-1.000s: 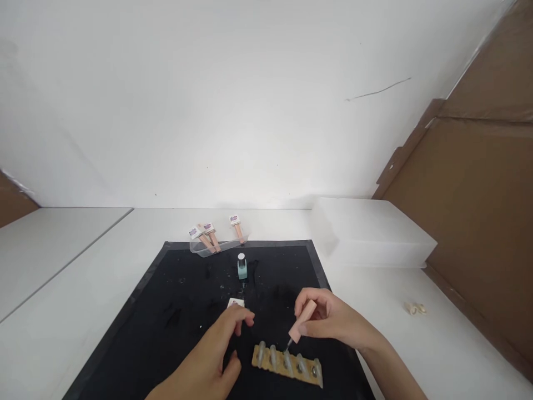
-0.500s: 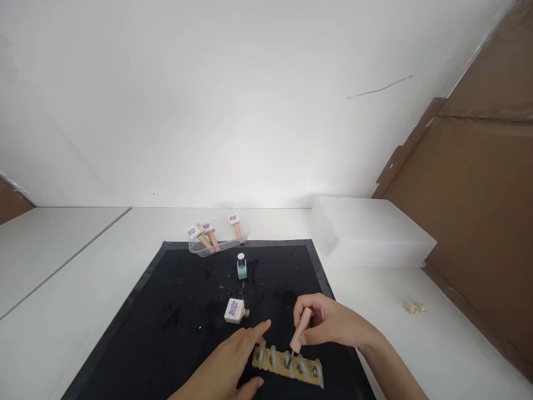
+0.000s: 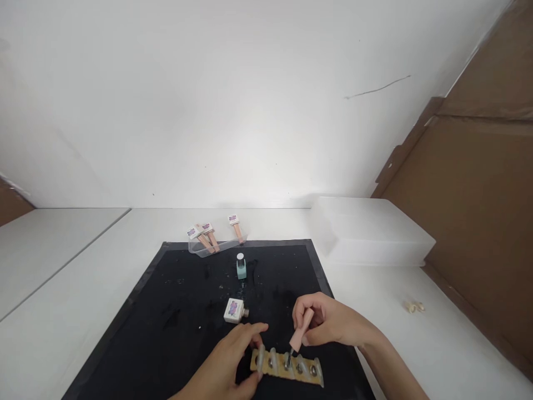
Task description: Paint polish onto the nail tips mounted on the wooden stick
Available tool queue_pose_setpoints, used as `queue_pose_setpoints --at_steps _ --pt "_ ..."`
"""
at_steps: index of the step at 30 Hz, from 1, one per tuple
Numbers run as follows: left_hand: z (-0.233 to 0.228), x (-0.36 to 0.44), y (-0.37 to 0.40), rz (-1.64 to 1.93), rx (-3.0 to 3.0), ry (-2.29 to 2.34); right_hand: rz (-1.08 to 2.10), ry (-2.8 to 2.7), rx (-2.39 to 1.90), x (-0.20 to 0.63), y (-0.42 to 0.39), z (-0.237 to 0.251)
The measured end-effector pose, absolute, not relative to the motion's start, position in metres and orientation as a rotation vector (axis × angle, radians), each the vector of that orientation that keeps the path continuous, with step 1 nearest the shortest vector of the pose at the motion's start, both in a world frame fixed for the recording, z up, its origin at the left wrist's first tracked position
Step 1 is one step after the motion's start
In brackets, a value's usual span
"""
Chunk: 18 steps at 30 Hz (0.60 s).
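Note:
My right hand (image 3: 328, 322) pinches the pink cap of a nail polish brush (image 3: 302, 330), tilted with its dark bristles down. The bristle end meets the middle one of several clear false nails on a tan strip (image 3: 307, 376). At the strip's left end, my left hand (image 3: 225, 364) grips it between thumb and fingers, index finger extended past it. Just beyond that hand lies a square white polish bottle (image 3: 234, 310) on its side, uncapped, its neck pointing right. Farther back stands a teal polish bottle (image 3: 241, 270) with a silvery, white-topped cap.
A black mat (image 3: 183, 294) covers the work area on the white table. At its back edge, a clear tray (image 3: 227, 244) holds several pink-capped bottles. A frosted plastic box (image 3: 375, 236) stands back right; small beige pieces (image 3: 413, 306) lie at right. Brown cardboard (image 3: 478, 222) rises beyond.
My left thumb has moved in against the strip's left end, and the strip has shifted slightly left. The brush has tilted a little while staying at the middle nail.

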<state>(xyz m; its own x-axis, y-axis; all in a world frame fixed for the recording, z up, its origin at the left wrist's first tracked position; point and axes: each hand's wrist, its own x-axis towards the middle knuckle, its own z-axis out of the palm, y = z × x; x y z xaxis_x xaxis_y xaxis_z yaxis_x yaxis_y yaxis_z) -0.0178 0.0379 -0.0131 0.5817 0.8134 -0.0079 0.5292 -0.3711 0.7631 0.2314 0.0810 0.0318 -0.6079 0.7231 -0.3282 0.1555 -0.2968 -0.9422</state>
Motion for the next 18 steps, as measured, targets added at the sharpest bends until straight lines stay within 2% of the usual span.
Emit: queue_pose_setpoints --at_steps 18 --pt "-0.0138 -0.0205 0.0401 0.408 1.932 1.083 1.93 -1.561 -0.994 0.2292 0.0806 0.035"
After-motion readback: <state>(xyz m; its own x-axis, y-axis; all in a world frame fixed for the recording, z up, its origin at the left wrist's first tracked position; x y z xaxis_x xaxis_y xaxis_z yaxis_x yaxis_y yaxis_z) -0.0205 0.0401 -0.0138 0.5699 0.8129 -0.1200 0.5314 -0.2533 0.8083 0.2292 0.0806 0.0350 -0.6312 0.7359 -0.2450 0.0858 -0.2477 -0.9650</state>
